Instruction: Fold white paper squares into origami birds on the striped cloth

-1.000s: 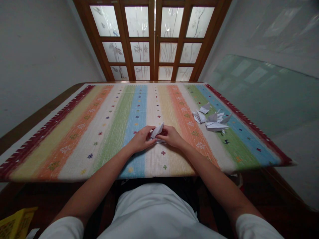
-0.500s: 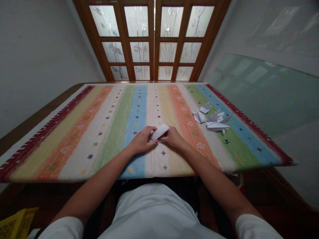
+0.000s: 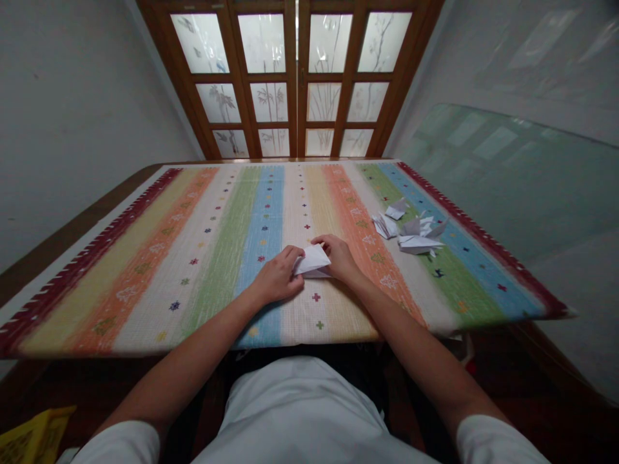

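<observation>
Between my hands, near the front middle of the table, is a small folded piece of white paper [image 3: 313, 259] with a pointed flap on top. My left hand [image 3: 280, 273] pinches its left edge, thumb toward me and fingers behind. At the paper's right side, my right hand [image 3: 337, 256] grips the far corner with fingers curled; part of its grip is hidden. To the right lie several folded white paper cranes [image 3: 420, 241], grouped close together on the tablecloth.
A striped, patterned tablecloth [image 3: 213, 258] covers the table. Wooden doors with glass panes [image 3: 298, 77] stand beyond the far edge. A glass panel [image 3: 522, 174] leans along the right wall. A yellow plastic basket [image 3: 41, 435] sits low at the left.
My right hand has moved slightly up and back along the paper, uncovering more of it. The paper now lies flatter and shows a wider face. The cranes have not moved.
</observation>
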`<state>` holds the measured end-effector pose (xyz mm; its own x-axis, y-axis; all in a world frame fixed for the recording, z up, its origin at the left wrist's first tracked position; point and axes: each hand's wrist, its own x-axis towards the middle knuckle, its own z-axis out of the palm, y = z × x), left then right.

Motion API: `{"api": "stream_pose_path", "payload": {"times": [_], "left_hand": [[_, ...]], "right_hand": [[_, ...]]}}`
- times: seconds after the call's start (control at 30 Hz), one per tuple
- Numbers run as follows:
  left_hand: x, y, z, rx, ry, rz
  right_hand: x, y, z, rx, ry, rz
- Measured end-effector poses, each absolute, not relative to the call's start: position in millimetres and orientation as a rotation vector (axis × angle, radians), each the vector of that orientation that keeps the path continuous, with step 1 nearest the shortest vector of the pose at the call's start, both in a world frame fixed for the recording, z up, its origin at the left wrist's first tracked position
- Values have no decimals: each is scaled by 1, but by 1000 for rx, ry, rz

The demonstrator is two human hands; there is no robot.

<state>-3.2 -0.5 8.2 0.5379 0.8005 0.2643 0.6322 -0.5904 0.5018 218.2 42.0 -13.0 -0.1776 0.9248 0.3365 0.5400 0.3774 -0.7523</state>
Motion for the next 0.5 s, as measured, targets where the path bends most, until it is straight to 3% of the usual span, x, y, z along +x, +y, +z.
{"api": "stream_pose_path", "payload": {"times": [0.5], "left_hand": [[-1, 4, 2, 2375, 1337, 844]], "right_hand": [[204, 31, -1, -1099, -1872, 689]]}}
